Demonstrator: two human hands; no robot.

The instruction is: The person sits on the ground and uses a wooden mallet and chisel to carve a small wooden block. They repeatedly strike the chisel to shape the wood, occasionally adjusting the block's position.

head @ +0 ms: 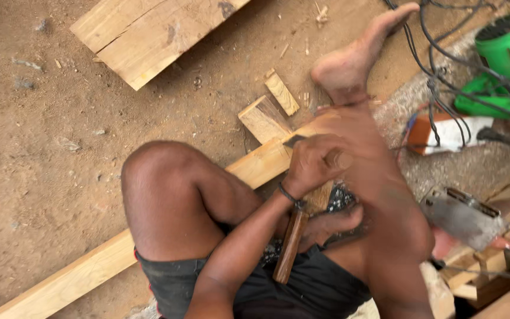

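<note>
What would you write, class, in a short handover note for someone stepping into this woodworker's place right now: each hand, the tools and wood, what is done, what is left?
Left hand: fisted on a chisel, blade on the long plank.
Right hand: blurred, on a wooden-handled tool, probably a hammer.
The plank lies across the dirt under the legs; two small offcuts lie beyond it, a green power tool to the right.
Done: cut hidden by the hand.
Left: cannot tell.
</note>
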